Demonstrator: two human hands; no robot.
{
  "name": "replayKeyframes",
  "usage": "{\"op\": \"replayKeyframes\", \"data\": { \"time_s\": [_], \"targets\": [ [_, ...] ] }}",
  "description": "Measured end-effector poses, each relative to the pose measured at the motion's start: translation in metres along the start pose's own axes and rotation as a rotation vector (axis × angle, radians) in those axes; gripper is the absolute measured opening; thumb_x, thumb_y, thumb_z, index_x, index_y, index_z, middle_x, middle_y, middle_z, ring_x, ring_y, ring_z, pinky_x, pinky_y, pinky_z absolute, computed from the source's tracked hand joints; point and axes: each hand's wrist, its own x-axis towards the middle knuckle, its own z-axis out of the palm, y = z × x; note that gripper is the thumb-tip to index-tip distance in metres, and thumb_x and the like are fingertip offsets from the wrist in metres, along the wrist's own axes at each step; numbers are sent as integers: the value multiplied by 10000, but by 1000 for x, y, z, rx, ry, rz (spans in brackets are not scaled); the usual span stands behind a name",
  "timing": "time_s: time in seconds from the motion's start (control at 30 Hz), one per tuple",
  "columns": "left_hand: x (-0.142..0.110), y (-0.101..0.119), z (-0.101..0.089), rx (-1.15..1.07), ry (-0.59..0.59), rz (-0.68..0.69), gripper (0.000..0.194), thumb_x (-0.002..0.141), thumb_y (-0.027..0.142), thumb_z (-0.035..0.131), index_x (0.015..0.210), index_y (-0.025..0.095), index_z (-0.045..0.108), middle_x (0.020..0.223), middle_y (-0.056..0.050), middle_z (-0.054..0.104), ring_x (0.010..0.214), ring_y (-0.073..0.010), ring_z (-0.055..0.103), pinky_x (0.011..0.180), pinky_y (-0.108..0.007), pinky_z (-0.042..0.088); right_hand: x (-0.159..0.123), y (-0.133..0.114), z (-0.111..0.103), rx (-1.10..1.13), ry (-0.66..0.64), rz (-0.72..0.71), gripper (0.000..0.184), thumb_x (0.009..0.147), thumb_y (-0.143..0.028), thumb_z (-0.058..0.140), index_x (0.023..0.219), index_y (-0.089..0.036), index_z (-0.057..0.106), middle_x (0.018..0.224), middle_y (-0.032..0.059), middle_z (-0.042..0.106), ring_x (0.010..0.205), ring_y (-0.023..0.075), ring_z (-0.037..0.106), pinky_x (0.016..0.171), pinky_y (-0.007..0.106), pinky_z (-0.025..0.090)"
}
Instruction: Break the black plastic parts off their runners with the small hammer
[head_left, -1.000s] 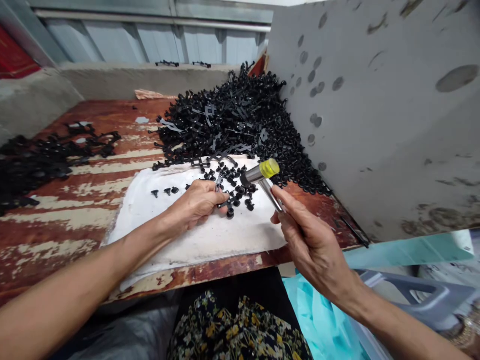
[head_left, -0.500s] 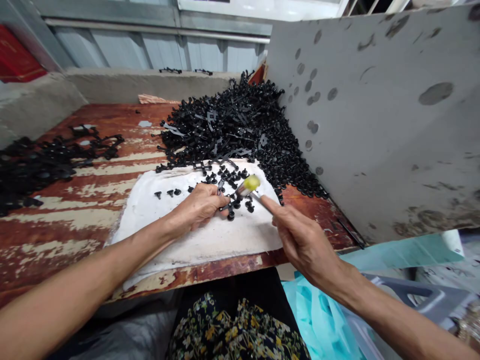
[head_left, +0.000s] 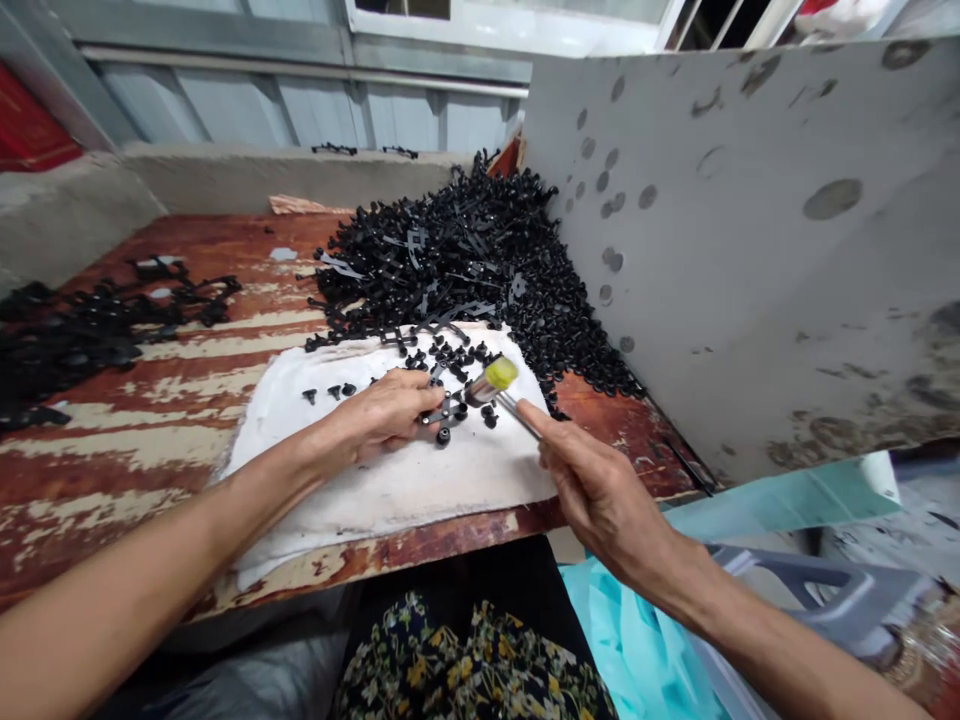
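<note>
My left hand (head_left: 386, 415) pinches a dark plastic bracket (head_left: 450, 408) with round studs, low over a white cloth (head_left: 480, 470). In my right hand (head_left: 589, 465) is the thin handle of a small hammer (head_left: 491, 382) with a yellow-green face. Its metal head is close to the bracket's right end; whether they touch I cannot tell. Several loose black studs (head_left: 457, 358) lie on the cloth behind the bracket, and a few more sit to the left of them.
A big heap of black plastic parts (head_left: 450, 240) covers the back of the worn red wooden table (head_left: 202, 400). More black brackets (head_left: 82, 330) lie at the left. A grey spotted board (head_left: 720, 260) stands on the right. Turquoise plastic (head_left: 622, 640) hangs below the table edge.
The camera view has shifted slightly. The bracket in my left hand is turned a little, and the hammer head stays close beside it.
</note>
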Motion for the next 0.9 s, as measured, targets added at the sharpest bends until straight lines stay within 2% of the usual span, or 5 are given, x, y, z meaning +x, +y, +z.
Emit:
{"op": "replayKeyframes", "data": {
  "time_s": [0.13, 0.33, 0.5, 0.63, 0.9],
  "targets": [
    [-17, 2, -5, 55, 39, 107, 192, 831, 184, 543, 643, 145, 538, 572, 22, 513, 426, -54, 384, 362, -167, 275, -14, 5, 0, -10, 35, 49, 533, 913, -74, 405, 1426, -181, 504, 1202, 147, 693, 1072, 253, 682, 880, 406, 577],
    [-32, -3, -1, 80, -20, 82, 95, 744, 154, 540, 830, 148, 580, 631, 36, 539, 426, -61, 365, 377, -184, 256, -21, -7, 4, 119, -16, 89, 501, 933, -123, 407, 1408, -206, 540, 1215, 134, 709, 1089, 254, 689, 904, 406, 578],
    [-25, -16, 6, 190, -150, 198, 188, 802, 318, 526, 713, 155, 551, 595, 32, 478, 465, -63, 312, 431, -194, 231, -22, -6, 4, 263, 123, 290, 441, 943, -191, 465, 1368, -204, 580, 1268, 105, 691, 1078, 209, 691, 926, 364, 555],
    [-17, -20, 14, 230, -246, 267, 270, 817, 386, 494, 668, 165, 532, 566, 43, 424, 481, -74, 302, 450, -205, 218, -30, -1, 6, 319, 104, 391, 427, 939, -240, 473, 1343, -181, 600, 1209, 111, 717, 998, 201, 707, 892, 357, 557],
    [-14, -11, 23, 315, -221, 276, 269, 814, 344, 491, 605, 175, 499, 541, 44, 400, 491, -84, 315, 470, -217, 228, -26, -1, 6, 311, 34, 434, 461, 921, -276, 442, 1330, -140, 606, 1003, 111, 749, 838, 205, 702, 792, 343, 563]
  ]
}}
